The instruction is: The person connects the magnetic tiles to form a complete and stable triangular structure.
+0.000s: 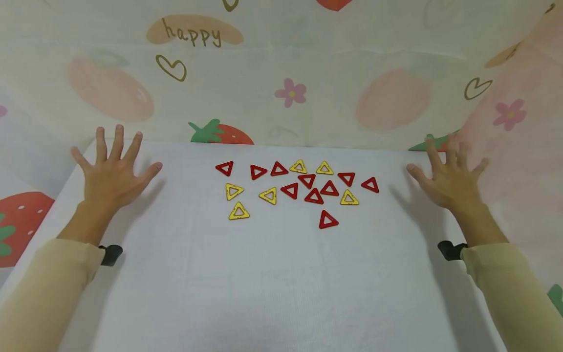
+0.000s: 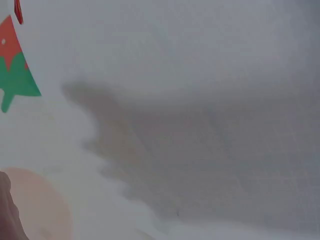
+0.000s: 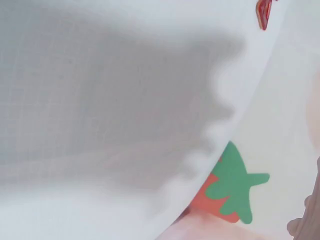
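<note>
My left hand (image 1: 112, 176) is spread wide over the left side of the white table, its fingers straight and holding nothing. On the right side, my right hand (image 1: 450, 178) is held the same way, fingers apart, with a shadow beneath. Between them, towards the back, lie several flat triangular frames. Red triangles, one of them (image 1: 327, 226) nearest me, mix with yellow triangles such as the one (image 1: 239, 217) at the front left. Closest to my left hand is a red triangle (image 1: 231, 169); another red triangle (image 1: 376, 185) lies nearest my right.
The white tabletop (image 1: 264, 288) stretches towards me in front of the triangles. Behind its back edge hangs a pale cloth (image 1: 325, 58) printed with strawberries, flowers and hearts. A dark strap piece (image 1: 112, 255) shows at the left wrist, and a similar one (image 1: 451, 251) at the right.
</note>
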`<state>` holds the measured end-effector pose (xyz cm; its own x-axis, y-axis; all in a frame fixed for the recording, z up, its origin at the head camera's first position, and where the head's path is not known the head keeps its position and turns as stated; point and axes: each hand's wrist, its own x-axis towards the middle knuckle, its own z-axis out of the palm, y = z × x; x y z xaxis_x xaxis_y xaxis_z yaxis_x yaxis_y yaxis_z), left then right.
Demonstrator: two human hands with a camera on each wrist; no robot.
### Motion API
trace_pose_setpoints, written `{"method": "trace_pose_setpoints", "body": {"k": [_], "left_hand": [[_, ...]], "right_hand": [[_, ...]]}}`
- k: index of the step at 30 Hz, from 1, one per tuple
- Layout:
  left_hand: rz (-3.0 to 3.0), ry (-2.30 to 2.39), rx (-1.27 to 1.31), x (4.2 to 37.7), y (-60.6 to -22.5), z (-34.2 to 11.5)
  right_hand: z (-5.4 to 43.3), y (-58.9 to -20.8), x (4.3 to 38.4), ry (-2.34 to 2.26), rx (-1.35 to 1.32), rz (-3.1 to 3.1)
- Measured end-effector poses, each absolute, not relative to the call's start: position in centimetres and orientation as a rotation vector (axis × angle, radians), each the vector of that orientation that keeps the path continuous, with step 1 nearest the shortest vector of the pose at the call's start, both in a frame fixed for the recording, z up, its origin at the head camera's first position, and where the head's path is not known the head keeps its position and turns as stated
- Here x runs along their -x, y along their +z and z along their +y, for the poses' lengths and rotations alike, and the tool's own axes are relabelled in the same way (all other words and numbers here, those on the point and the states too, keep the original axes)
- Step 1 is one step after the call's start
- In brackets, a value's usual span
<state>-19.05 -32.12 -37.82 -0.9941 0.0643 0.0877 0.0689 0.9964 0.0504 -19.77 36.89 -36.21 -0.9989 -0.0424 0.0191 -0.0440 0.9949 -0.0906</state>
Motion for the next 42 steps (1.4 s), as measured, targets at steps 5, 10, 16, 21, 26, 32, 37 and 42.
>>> {"method": "trace_pose_setpoints", "body": {"k": [5,10,16,21,26,32,37,42], "left_hand": [[-3.010,-0.084,0.244,18.1,-37.9,-30.4],[-2.977,-0.080,0.392,17.0,-38.2,-28.5],[-2.915,-0.096,0.521,16.2,-38.5,-26.5],[-2.872,-0.139,0.627,16.0,-39.1,-25.3],[-2.874,-0.240,0.720,15.9,-39.5,-24.3],[-2.935,-0.400,0.810,15.8,-40.0,-23.2],[-2.992,-0.599,0.807,15.5,-40.0,-22.1],[-3.096,-0.839,0.723,15.0,-39.8,-21.0]], "right_hand": [[35.9,-36.3,19.1,0.156,-0.178,-3.105],[34.7,-36.5,18.3,0.152,-0.309,-3.057],[33.3,-36.5,17.4,0.159,-0.446,-3.024],[32.1,-36.8,16.7,0.223,-0.572,-2.986],[30.6,-37.2,16.0,0.458,-0.659,-2.962],[29.2,-37.4,15.4,0.828,-0.644,-2.986],[28.3,-37.9,15.1,1.004,-0.606,-3.045],[27.6,-38.2,14.7,1.175,-0.641,-3.032]]}}
